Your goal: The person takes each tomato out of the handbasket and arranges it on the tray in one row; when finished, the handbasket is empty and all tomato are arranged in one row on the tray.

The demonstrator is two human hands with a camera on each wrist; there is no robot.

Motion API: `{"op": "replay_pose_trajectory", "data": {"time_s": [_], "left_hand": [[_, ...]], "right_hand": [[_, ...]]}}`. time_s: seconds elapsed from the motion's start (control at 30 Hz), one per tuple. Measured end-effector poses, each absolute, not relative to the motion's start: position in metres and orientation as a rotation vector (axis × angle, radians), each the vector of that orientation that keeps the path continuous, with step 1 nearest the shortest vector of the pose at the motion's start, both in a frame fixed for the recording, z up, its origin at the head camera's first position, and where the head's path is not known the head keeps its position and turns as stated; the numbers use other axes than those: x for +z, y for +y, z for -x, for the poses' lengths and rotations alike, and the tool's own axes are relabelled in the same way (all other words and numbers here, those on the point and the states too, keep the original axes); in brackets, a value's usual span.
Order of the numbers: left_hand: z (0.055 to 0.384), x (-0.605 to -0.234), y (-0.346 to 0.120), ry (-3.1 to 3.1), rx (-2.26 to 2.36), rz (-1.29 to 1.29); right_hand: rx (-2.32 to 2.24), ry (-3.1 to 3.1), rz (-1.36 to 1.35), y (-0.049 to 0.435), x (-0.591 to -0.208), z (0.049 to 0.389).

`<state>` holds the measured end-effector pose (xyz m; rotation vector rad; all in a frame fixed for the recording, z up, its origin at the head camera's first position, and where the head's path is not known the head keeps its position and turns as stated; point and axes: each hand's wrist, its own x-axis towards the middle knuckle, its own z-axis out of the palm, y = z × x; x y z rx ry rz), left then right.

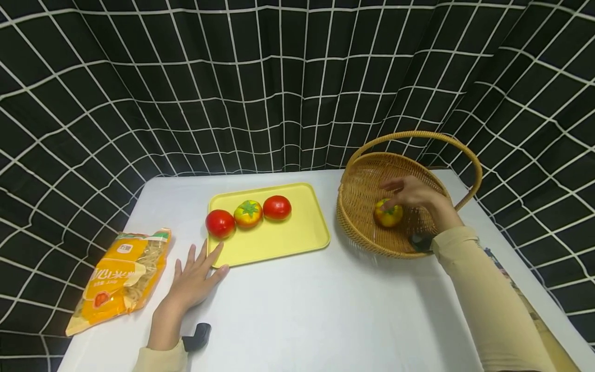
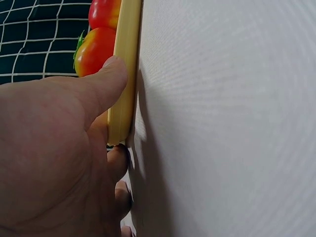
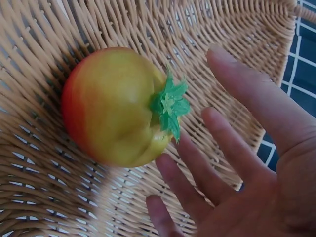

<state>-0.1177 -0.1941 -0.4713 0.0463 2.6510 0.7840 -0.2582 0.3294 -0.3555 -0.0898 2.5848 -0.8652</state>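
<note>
My left hand [image 1: 194,281] rests at the near-left corner of a yellow tray [image 1: 274,248], fingers spread and straight. In the left wrist view its thumb lies along the tray's rim [image 2: 123,74]. The tray bears a row of toy tomatoes: a red one [image 1: 220,223] at the left corner, a yellow-red one [image 1: 246,214] with green leaves, and another red one [image 1: 277,207]. Inside the wicker basket [image 1: 346,217], my right hand [image 1: 413,194] hovers with parted fingers beside a yellow-red toy tomato [image 3: 113,108]. That tomato lies on the basket's woven bottom, its green leaves facing the hand.
An orange bag of dried food [image 1: 121,279] lies on the white table [image 1: 316,310] left of the left hand. The basket's tall arched handle [image 1: 413,134] rises over the right hand. A black cloth with white grid lines [image 1: 260,77] hangs behind and at the sides.
</note>
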Motion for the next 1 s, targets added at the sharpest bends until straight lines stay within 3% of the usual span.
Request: {"op": "replay_pose_trajectory", "data": {"time_s": [1.0], "left_hand": [[0.116, -0.47, -0.194, 2.658, 0.794, -0.047]], "right_hand": [[-0.82, 2.504, 0.024, 0.331, -0.376, 0.262]]}}
